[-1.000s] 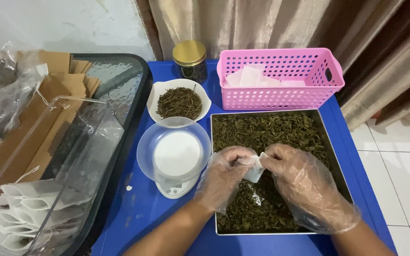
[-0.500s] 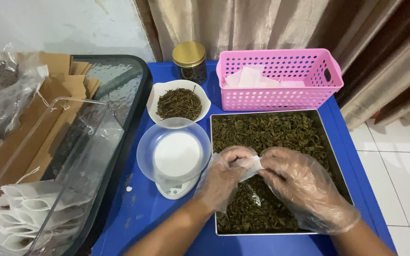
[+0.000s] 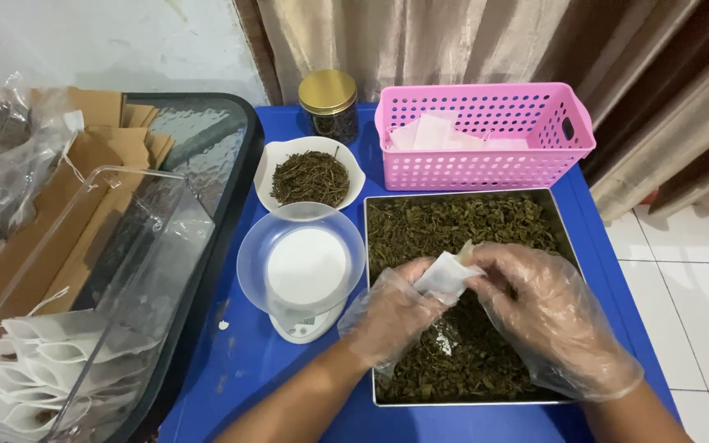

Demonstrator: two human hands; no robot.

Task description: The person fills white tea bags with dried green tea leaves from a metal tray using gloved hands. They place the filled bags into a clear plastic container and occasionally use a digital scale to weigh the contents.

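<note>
Both my hands wear clear plastic gloves and meet over a metal tray (image 3: pixel 572 238) filled with dried green tea leaves (image 3: pixel 453 226). My left hand (image 3: pixel 391 316) pinches a small white filter bag (image 3: pixel 446 275) from the left. My right hand (image 3: pixel 547 316) holds the same bag at its right side, fingers curled at the bag's mouth. The bag sits just above the leaves near the tray's middle.
Left of the tray stands a small white scale with a clear bowl (image 3: pixel 301 267), and behind it a white bowl of dried leaves (image 3: pixel 311 176). A gold-lidded jar (image 3: pixel 329 105) and a pink basket (image 3: pixel 486 135) sit at the back. A clear bin with white bags (image 3: pixel 51 369) is far left.
The filter bag has risen a little and been pulled further up between both hands; the hands shifted slightly over the tray.
</note>
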